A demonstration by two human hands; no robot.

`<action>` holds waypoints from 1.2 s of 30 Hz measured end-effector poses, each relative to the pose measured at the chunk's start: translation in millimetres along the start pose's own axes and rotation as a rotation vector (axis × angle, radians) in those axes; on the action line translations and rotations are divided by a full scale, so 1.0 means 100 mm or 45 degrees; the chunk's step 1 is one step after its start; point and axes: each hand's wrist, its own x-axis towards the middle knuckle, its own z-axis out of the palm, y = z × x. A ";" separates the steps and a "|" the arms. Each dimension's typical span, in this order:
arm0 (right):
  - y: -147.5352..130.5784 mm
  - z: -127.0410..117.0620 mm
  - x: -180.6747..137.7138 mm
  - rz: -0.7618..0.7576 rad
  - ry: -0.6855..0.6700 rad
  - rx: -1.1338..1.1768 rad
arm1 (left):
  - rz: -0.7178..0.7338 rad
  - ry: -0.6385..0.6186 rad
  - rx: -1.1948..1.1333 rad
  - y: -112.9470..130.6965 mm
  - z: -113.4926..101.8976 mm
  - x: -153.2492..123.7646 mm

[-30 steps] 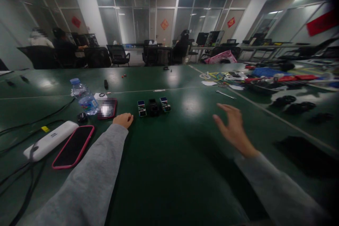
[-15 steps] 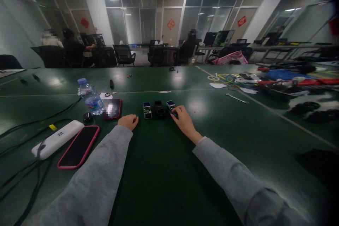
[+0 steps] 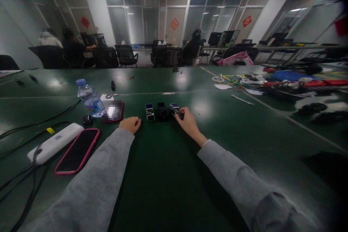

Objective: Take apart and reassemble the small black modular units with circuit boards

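Observation:
Three small devices stand in a row on the green table. On the left is a circuit board with a small screen (image 3: 149, 112), and in the middle a black boxy device (image 3: 162, 111). At the right end, another small circuit board with a screen (image 3: 174, 106) sits askew, pinched at its lower right by the thumb and fingers of my right hand (image 3: 188, 121). My fingers cover part of that board. My left hand (image 3: 131, 124) rests on the table in a loose fist, left of the row, with nothing visible in it.
To the left lie a pink-cased phone (image 3: 78, 151), a white power bank (image 3: 56, 143) with black cables, a water bottle (image 3: 91, 98) and a red-edged phone (image 3: 121, 110). A wrench (image 3: 242, 100) and piled cables (image 3: 231, 80) are at right. Several people sit behind.
The right-hand board has turned slightly askew under my right hand, its lower end swinging rightward. My left hand stays in place. The view has shifted a little.

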 end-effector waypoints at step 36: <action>0.26 0.09 0.11 0.234 0.167 0.092 | 0.021 0.033 -0.021 -0.02 0.01 -0.02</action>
